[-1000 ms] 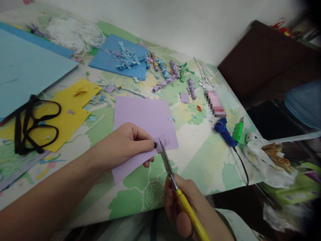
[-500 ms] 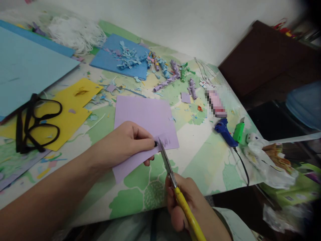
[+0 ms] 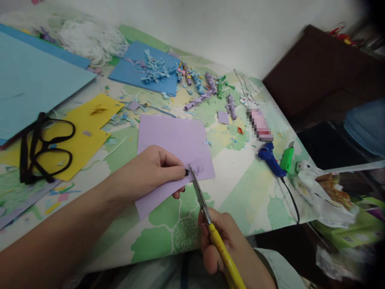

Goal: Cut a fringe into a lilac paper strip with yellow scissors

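Observation:
My left hand (image 3: 159, 170) pinches a strip of purple paper (image 3: 153, 200) between thumb and fingers. Fine slits run along the strip's right end. In my right hand (image 3: 222, 241) is a pair of scissors (image 3: 202, 198) with yellow handles. Their blades look nearly closed, and the tips touch the strip's edge just right of my left thumb. Beneath the strip and my left hand lies a larger purple sheet (image 3: 174, 136) flat on the table. My left fingers are partly hidden behind the strip.
Black glasses (image 3: 45, 150) rest on yellow paper (image 3: 96, 114) at left. Rolled paper pieces (image 3: 210, 82) and a blue sheet (image 3: 126, 76) lie farther back, near white string (image 3: 90, 40). At right are a blue glue gun (image 3: 272, 160), a green cutter (image 3: 287, 159) and a plastic bag (image 3: 319, 200).
The scissor tips have shifted slightly left along the strip, and one more slit seems to show. My left hand keeps its place.

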Demonstrator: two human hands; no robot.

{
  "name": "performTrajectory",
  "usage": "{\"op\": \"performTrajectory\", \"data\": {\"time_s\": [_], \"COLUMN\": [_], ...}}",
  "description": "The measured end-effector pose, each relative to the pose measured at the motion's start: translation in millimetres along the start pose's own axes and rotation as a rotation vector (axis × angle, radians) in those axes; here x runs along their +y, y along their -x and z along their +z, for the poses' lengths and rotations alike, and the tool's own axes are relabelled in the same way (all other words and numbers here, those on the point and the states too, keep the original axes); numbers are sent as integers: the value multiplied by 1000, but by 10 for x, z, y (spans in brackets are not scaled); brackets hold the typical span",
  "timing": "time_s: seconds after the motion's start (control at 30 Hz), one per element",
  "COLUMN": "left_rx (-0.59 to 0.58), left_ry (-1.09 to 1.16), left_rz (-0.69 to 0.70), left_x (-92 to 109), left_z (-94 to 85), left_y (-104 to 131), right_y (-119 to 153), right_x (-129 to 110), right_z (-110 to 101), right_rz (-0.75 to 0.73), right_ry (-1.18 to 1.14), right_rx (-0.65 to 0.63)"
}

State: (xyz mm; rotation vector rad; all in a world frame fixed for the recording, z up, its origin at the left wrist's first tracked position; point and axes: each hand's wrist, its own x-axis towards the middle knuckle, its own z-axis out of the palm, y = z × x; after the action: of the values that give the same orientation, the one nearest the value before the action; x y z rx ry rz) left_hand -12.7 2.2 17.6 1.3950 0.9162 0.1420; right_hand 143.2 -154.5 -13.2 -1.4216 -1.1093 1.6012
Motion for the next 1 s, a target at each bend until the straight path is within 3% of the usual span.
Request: {"op": "performTrajectory", "data": {"time_s": [0.5, 0.8, 1.0], "left_rx": [-39, -19, -25], "left_ry": [30, 17, 15], "left_rz": [-31, -27, -27], "left_x": [-3, 3, -23], "left_z": [18, 27, 20], "left_y": [4, 20, 11], "right_y": [134, 170, 100], "right_x": [-26, 14, -5], "right_z": [-108, -73, -30], "right_rz": [-30, 56, 26], "right_ry": [155, 97, 38], "right_rx": [-155, -86, -76]}}
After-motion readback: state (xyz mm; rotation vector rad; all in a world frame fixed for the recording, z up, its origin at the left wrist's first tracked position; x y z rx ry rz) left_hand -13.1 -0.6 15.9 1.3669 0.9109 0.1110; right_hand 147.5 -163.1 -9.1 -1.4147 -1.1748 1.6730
